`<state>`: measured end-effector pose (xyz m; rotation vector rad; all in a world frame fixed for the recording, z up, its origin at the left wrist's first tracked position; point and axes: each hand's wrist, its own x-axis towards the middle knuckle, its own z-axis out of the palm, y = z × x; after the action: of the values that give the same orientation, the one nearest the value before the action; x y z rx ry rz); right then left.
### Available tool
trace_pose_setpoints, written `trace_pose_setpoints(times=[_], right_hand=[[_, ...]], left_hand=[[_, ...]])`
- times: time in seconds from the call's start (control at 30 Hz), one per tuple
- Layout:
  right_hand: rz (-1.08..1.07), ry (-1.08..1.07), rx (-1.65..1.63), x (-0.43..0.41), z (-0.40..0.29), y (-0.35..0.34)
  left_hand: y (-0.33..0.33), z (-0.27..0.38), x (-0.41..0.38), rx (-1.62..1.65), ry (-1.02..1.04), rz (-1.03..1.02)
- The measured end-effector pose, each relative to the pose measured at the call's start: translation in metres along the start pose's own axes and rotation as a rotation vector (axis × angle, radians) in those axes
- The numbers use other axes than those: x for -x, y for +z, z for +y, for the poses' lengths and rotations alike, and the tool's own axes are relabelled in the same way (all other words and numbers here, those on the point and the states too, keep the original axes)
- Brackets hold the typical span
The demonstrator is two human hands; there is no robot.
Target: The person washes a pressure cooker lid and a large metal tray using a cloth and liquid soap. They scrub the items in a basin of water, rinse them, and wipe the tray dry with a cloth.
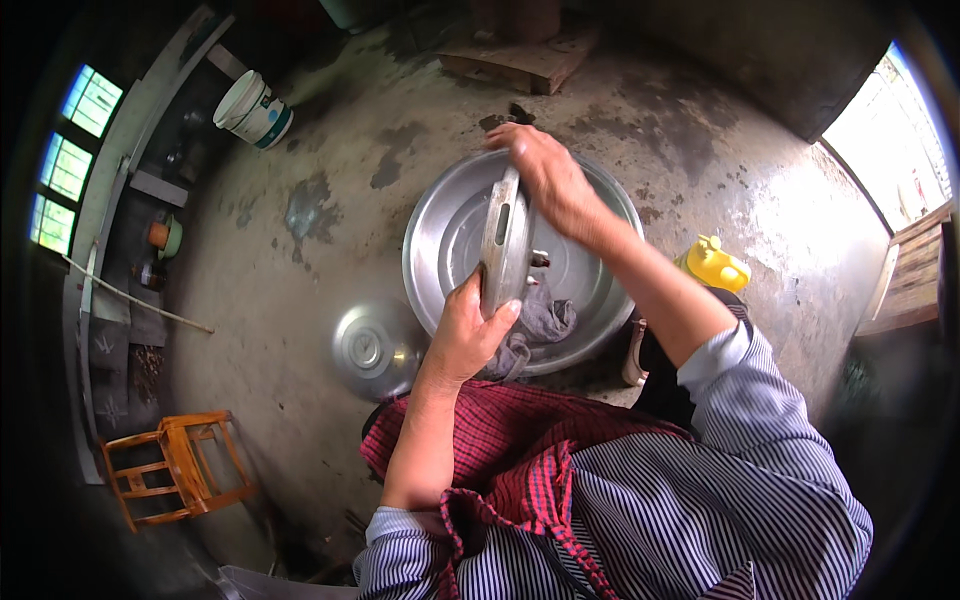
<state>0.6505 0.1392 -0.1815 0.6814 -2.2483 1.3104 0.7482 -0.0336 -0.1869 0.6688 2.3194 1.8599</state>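
A round metal lid [508, 251], seen nearly edge-on with a slot in its rim, is tilted upright above a wide metal basin [615, 285]. My left hand [474, 322] grips its lower end, thumb on one side. My right hand [551, 176] lies against its upper end, fingers extended past the rim; whether it holds anything on the hidden side cannot be seen. Small dark, red and white parts [538, 259] stick out near the lid's right side. Below, a wet grey cloth [551, 319] lies in the basin and reaches over its near wall.
A shiny metal bowl or lid [373, 349] sits on the floor left of the basin. A yellow plastic container [716, 264] stands to the right. Farther off are a white bucket [255, 111], a low wooden platform [517, 60] and a wooden chair [180, 469].
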Motion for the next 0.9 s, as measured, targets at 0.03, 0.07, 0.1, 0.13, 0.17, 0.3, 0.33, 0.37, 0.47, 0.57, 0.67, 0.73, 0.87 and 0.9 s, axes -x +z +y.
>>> trace_pose_setpoints(times=[0.03, 0.07, 0.1, 0.13, 0.17, 0.3, 0.33, 0.37, 0.47, 0.57, 0.67, 0.73, 0.87, 0.9], right_hand=[[-0.072, 0.161, -0.036, -0.001, 0.013, -0.006], [0.005, 0.109, 0.059, 0.002, 0.027, -0.002], [-0.020, 0.141, 0.037, 0.003, 0.023, -0.004], [-0.045, 0.173, 0.013, 0.006, 0.017, -0.007], [-0.070, 0.204, -0.010, 0.007, 0.013, -0.008], [-0.119, -0.197, 0.160, 0.026, 0.036, 0.007], [-0.028, -0.317, 0.208, 0.029, 0.039, 0.014], [0.013, -0.384, 0.294, 0.032, 0.042, 0.020], [-0.116, -0.206, 0.219, 0.031, 0.005, 0.023], [-0.210, -0.302, 0.193, 0.030, -0.011, 0.026], [-0.150, -0.351, 0.121, 0.028, -0.020, 0.033], [-0.147, -0.298, 0.115, 0.031, -0.023, 0.029], [0.064, -0.241, 0.015, 0.034, -0.009, 0.029], [0.166, -0.149, 0.048, 0.031, 0.003, 0.027]], left_hand=[[0.002, -0.001, 0.002, 0.077, -0.009, -0.005], [0.003, -0.002, 0.004, 0.154, -0.019, -0.010], [0.003, -0.001, 0.004, 0.173, -0.038, -0.027], [0.003, 0.002, 0.005, 0.191, -0.057, -0.044], [0.003, 0.003, 0.006, 0.209, -0.077, -0.060], [0.001, 0.002, 0.003, 0.327, -0.291, -0.110], [0.001, -0.001, 0.001, 0.347, -0.299, -0.088], [0.002, -0.002, -0.001, 0.367, -0.308, -0.067], [0.003, -0.007, -0.004, 0.223, -0.395, -0.034], [0.005, -0.012, -0.007, 0.196, -0.437, -0.059], [0.010, -0.012, -0.005, 0.352, -0.316, 0.001], [0.013, -0.012, -0.005, 0.348, -0.293, 0.008], [0.012, -0.024, 0.000, 0.385, -0.364, -0.009], [0.013, -0.022, 0.000, 0.429, -0.347, 0.032]])
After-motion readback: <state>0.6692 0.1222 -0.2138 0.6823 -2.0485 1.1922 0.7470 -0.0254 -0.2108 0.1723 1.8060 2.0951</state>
